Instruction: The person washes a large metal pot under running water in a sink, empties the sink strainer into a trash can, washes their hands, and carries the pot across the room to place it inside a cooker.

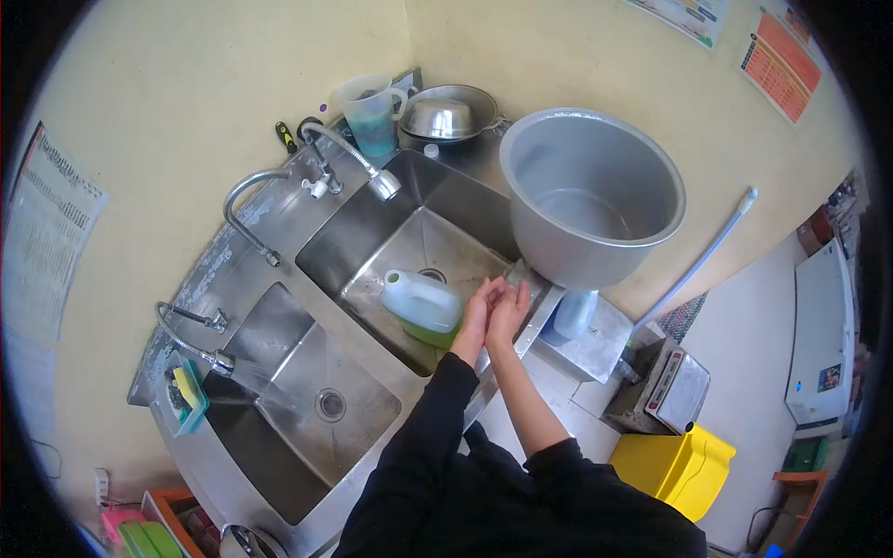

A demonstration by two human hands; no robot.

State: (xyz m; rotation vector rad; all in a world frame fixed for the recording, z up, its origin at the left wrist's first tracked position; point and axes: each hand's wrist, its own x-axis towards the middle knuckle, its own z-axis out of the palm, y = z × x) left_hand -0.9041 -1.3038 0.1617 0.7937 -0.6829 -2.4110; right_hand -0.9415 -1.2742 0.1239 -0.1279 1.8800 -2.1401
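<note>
Resting in sink (395, 242), jug (420, 299) near hands (473, 318) (507, 316)

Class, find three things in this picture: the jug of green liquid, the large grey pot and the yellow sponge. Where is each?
Jug (419, 309): head view, on its side wall.
Large grey pot (563, 260): head view, on its outer wall.
Yellow sponge (185, 386): head view, on its yellow face.

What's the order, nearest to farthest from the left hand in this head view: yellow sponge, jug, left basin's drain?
1. Jug, just left of the left hand.
2. Left basin's drain, farther left.
3. Yellow sponge, farthest left.
</note>
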